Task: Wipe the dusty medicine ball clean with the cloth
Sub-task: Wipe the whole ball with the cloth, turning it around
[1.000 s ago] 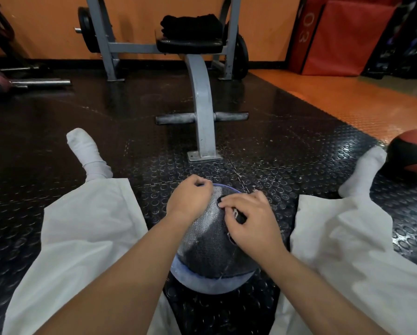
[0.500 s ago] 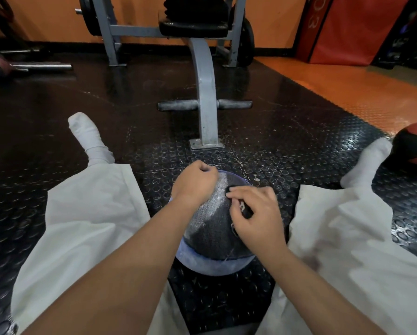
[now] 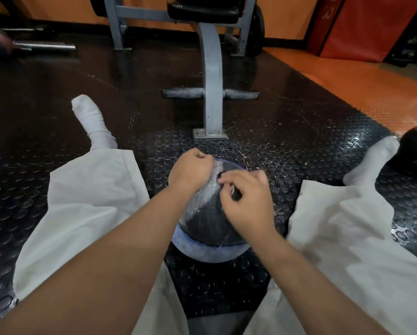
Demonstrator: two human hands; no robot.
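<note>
The medicine ball (image 3: 209,228) sits on the studded floor (image 3: 214,286) between the spread legs. The right hand (image 3: 248,204) on top pinches a dark scrap, the cloth (image 3: 235,195) I judge, while the left hand (image 3: 190,169) is fisted on its far left shoulder — contents hidden. It looks heavy, rough-skinned and slow to roll — steady the top, or cradle both sides to turn it; a bench (image 3: 212,93) stands beyond.
</note>
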